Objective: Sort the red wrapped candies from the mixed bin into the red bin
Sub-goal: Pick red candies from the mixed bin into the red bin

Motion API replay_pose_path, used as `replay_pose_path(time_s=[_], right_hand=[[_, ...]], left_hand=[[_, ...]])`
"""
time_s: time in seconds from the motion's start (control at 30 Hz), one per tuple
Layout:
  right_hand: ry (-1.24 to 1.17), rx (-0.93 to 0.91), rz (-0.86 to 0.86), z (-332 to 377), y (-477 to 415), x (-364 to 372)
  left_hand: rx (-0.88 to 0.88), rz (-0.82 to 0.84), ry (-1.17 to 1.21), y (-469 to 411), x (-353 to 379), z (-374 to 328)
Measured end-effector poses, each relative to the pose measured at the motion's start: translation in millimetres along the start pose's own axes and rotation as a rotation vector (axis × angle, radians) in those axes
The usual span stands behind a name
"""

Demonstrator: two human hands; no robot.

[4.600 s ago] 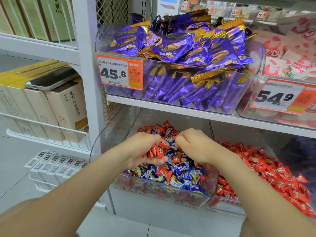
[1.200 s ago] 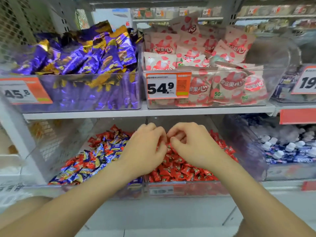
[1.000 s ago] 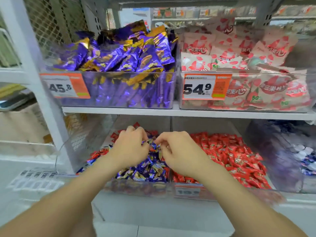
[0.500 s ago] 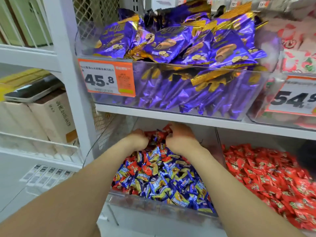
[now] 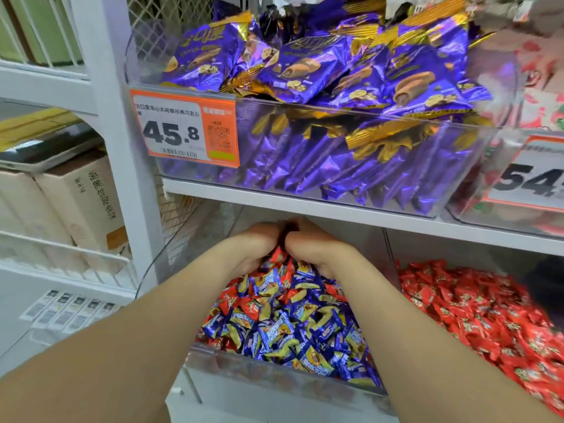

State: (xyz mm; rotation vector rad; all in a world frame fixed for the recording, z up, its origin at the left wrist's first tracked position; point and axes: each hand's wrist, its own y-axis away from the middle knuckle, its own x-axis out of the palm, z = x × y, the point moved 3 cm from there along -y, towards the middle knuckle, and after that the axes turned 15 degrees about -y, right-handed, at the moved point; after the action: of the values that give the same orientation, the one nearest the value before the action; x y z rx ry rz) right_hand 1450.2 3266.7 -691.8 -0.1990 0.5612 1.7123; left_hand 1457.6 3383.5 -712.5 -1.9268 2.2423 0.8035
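Observation:
The clear mixed bin on the lower shelf holds blue-and-yellow wrapped candies with red wrapped candies scattered among them. Both arms reach deep into its back, under the shelf board. My left hand and my right hand sit knuckles up and side by side on the pile, fingers curled down into the candies. The fingertips are hidden, so what they hold cannot be told. A red candy shows between the two wrists. To the right, the red bin is filled with red candies.
The shelf board hangs low right over my hands. On it stand a clear bin of purple snack packs with a 45.8 price tag and a bin tagged 54. A white upright post and cartons are at left.
Both hands have pushed a little farther back into the mixed bin and closer together. Earlier they were over the red bin, then swung left to the mixed bin.

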Motion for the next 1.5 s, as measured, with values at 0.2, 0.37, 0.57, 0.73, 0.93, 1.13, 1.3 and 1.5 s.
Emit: replay_pose_path(time_s=[0.2,0.37,0.57,0.73,0.93,1.13,1.3,1.5], right_hand=[[0.074,-0.19,0.064,9,43,-22],[0.199,-0.271,0.214,12,89,-38],[0.459,-0.418,0.118,1,117,-49],[0.51,-0.529,0.01,-12,123,-65],[0.303,-0.494,0.012,-15,132,-74],[0.138,-0.418,-0.119,-9,135,-84],[0.399,-0.387,-0.11,1,144,-82],[0.474,-0.4,0.016,4,148,-78]], left_hand=[[0.192,0.046,0.068,33,-11,-5],[0.31,0.088,-0.251,72,-19,-9],[0.528,0.123,-0.686,109,-6,-17],[0.61,0.152,-0.794,119,2,-16],[0.639,0.045,-0.889,117,11,-9],[0.61,-0.057,-0.85,114,9,-11],[0.573,-0.075,-0.766,116,6,-18],[0.313,-0.01,-0.38,112,5,-22]])
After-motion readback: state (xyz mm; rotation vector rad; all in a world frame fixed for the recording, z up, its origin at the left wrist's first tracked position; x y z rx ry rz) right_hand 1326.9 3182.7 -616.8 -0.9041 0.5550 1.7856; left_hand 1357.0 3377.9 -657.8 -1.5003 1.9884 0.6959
